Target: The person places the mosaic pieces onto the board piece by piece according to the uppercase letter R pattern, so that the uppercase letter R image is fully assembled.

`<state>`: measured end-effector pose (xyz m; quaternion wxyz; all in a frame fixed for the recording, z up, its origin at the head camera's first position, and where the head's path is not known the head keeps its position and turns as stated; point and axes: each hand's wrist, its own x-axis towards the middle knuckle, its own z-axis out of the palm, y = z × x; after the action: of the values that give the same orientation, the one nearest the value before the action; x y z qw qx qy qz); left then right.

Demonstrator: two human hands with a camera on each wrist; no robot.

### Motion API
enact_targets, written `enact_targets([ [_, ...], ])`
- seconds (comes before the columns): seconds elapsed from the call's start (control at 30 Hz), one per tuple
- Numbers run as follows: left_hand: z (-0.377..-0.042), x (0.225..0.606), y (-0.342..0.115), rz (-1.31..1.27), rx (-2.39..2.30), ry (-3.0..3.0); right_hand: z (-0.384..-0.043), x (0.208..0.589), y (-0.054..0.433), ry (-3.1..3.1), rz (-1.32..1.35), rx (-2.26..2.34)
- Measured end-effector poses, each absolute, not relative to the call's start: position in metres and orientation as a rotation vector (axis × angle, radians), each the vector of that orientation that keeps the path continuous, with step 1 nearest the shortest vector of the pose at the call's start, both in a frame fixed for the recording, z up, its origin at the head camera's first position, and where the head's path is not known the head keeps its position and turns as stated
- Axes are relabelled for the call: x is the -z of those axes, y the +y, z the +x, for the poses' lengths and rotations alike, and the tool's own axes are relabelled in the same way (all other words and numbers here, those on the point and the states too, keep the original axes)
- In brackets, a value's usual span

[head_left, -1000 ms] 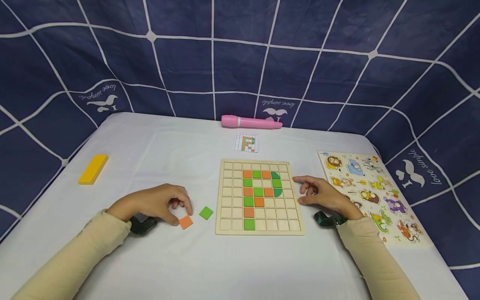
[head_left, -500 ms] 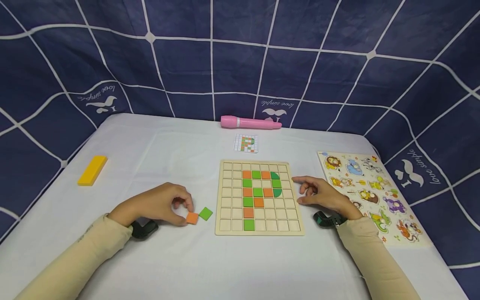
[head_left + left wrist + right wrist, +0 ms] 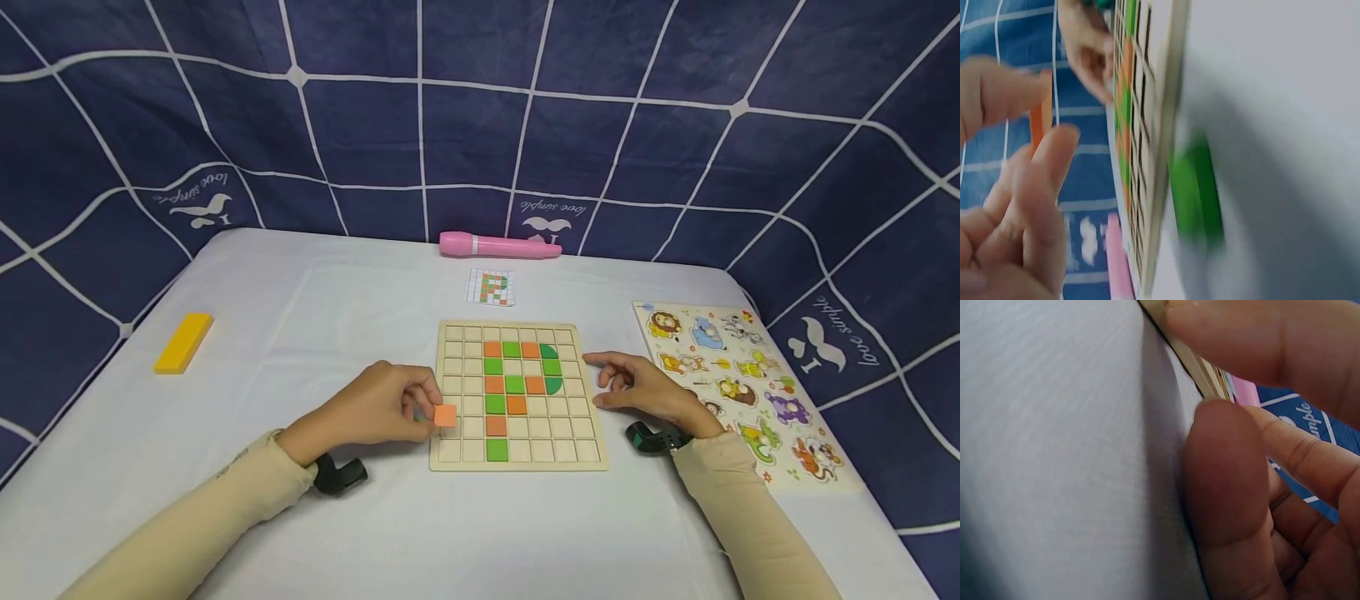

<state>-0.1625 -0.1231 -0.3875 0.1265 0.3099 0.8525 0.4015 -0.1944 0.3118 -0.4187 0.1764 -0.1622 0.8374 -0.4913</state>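
Note:
My left hand (image 3: 382,407) pinches an orange square tile (image 3: 446,416) between thumb and fingers, above the left edge of a wooden grid board (image 3: 562,428). In the left wrist view the tile stands edge-on, clear of the board. Green and orange squares and two dark green curved pieces form a letter-like shape in the grid. At the board's right edge rest the thumb and index finger of my right hand (image 3: 641,385), its other fingers bent inward. A loose green tile (image 3: 1196,194) lies on the cloth left of the board, mostly covered by my left hand in the head view.
Behind the board lies a small pattern card (image 3: 491,287) with a coloured R, and beyond it a pink pen-like stick (image 3: 498,246). A yellow block (image 3: 183,343) sits at the far left. An animal puzzle board (image 3: 723,362) lies at right, near my right forearm.
My left hand has slid the orange tile right towards the green tile, then lifted it and carried it over the board's left edge. The right hand stays at the board's right edge.

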Motion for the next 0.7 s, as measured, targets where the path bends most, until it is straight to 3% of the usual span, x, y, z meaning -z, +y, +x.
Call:
enact_targets([
  [0.7, -0.149, 0.388, -0.025, 0.862, -1.062, 2.59, -0.195, 0.416, 0.311, 2.387, -0.454, 1.368],
])
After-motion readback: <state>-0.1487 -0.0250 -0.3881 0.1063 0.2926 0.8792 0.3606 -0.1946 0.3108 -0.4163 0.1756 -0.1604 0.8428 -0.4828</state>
